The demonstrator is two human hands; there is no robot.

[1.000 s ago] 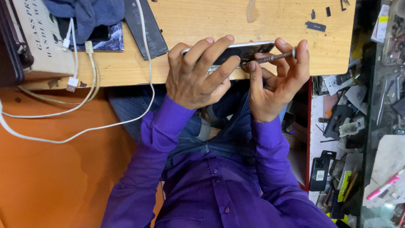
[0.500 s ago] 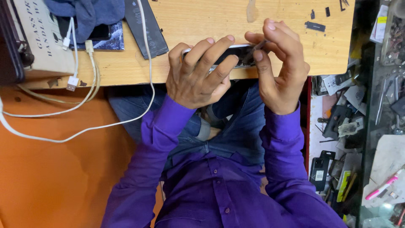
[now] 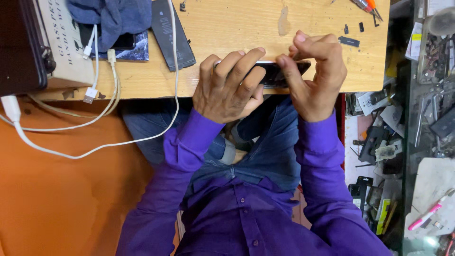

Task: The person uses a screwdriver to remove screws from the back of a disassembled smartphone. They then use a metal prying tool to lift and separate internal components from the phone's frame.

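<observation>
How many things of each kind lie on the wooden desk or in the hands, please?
Dark flat phone held by both hands: 1
Black flat battery: 1
White cables: 2
Blue cloth: 1
Orange-handled screwdrivers: 2
Total: 7

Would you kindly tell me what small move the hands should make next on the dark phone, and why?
Probably keep the left hand steady and ease the right hand fingertips along the edge of the dark slim phone: it is held at the wooden table edge, pinched at its right end.

Dark phone (image 3: 275, 73) in both hands' grip over wooden bench (image 3: 237, 33)
</observation>
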